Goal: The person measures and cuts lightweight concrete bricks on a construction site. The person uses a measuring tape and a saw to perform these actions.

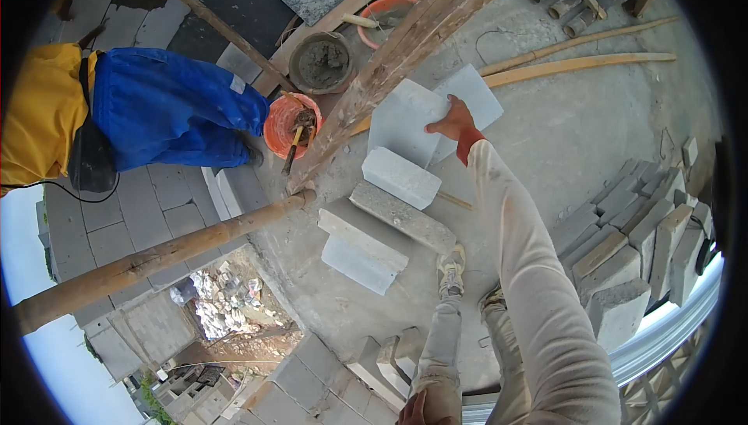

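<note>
My right hand (455,122) reaches forward with its thumb and fingers spread across the near end of a pale grey concrete block (400,123), gripping it. Another pale block (477,98) lies against it, just beyond the hand. Closer to my feet, a white-grey block (401,176), a long rough grey block (401,216) and a further block (363,232) lie in a row on the concrete floor. At the bottom edge, my left hand (423,411) rests on my knee, fingers laid over it and partly cut off by the frame; it holds nothing visible.
A wooden post (389,67) slants past the blocks, and a round pole (164,259) crosses at left. A person in blue trousers (171,105) stands by an orange bucket (274,130) and a mortar bucket (294,67). Stacked blocks (619,292) stand right. An opening (234,300) drops to rubble.
</note>
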Motion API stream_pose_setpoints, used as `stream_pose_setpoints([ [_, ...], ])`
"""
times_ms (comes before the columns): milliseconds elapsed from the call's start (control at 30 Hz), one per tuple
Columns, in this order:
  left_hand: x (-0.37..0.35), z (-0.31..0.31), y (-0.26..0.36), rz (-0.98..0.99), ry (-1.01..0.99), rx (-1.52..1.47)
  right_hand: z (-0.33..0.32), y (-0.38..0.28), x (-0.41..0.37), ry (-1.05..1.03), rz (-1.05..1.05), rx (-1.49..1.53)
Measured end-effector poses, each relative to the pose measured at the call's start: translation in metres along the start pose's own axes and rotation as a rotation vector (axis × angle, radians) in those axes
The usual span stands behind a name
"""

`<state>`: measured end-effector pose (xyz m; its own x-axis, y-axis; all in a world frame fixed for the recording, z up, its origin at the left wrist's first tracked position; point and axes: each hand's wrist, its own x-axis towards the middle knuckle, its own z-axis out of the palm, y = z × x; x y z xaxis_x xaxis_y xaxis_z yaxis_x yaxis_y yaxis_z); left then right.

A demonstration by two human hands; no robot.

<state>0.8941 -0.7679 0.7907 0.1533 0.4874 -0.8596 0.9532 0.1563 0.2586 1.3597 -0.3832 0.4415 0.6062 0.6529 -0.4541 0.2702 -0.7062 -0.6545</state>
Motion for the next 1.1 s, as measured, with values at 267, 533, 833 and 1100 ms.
stream_pose_setpoints([
  [267,-0.006,0.008,0.013,-0.023,0.002,0.037,-0.046,-0.012,-0.119,0.118,0.011,-0.013],
  [533,-0.007,0.01,0.013,-0.05,-0.093,0.086,-0.143,-0.029,-0.196,0.322,-0.17,-0.047],
  [833,-0.002,-0.018,0.025,-0.01,-0.204,0.219,-0.252,-0.002,-0.294,0.562,0.1,0.056],
  [1100,0.087,-0.047,0.017,0.282,-0.112,-0.14,-0.35,0.001,-0.47,0.579,0.293,0.335],
])
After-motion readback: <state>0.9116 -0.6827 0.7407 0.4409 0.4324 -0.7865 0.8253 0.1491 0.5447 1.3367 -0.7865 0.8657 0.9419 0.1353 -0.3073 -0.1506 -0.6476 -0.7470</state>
